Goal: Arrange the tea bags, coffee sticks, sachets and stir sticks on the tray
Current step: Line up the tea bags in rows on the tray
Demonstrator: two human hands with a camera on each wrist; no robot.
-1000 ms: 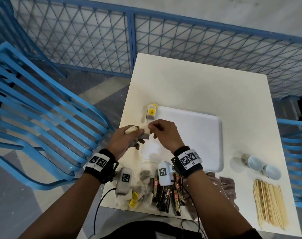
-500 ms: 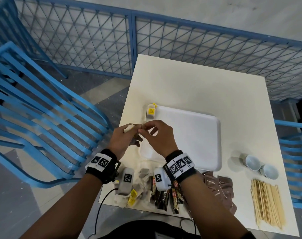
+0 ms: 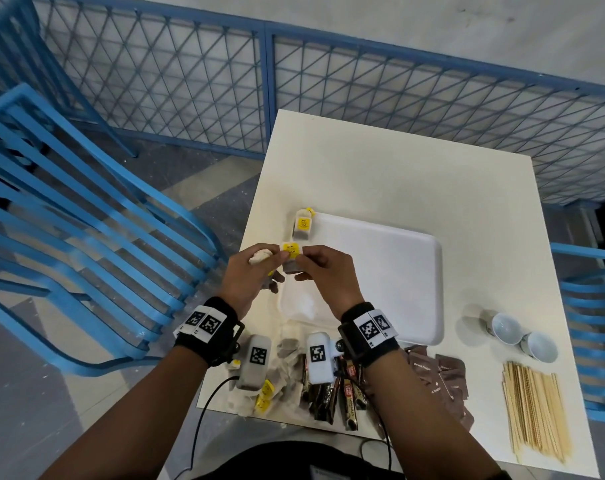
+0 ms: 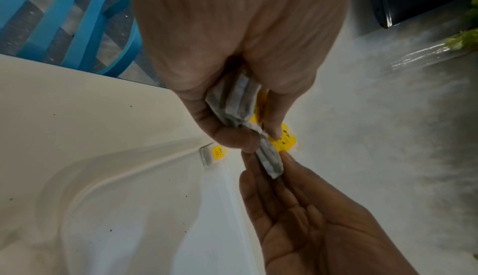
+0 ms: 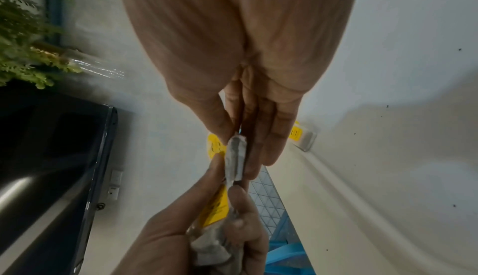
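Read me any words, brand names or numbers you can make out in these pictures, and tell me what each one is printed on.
"Brown Sugar": on a brown sachet, faint, only just legible.
Yellow tea bag tags: dark print, too small to read.
Coffee sticks: a red logo and lettering, too blurred to read.
Wristband markers: black and white square codes, no words.
Wrist views: tag print blurred, nothing readable.

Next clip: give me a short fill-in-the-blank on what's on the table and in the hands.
1. One tea bag already lies at a corner of the white ____.
2. The left hand grips a bunch of ____ bags.
3. The right hand pinches a bag with a ____ tag.
4. Beside the stir sticks lie two tipped-over ____.

Missing words: tray; tea; yellow; cups
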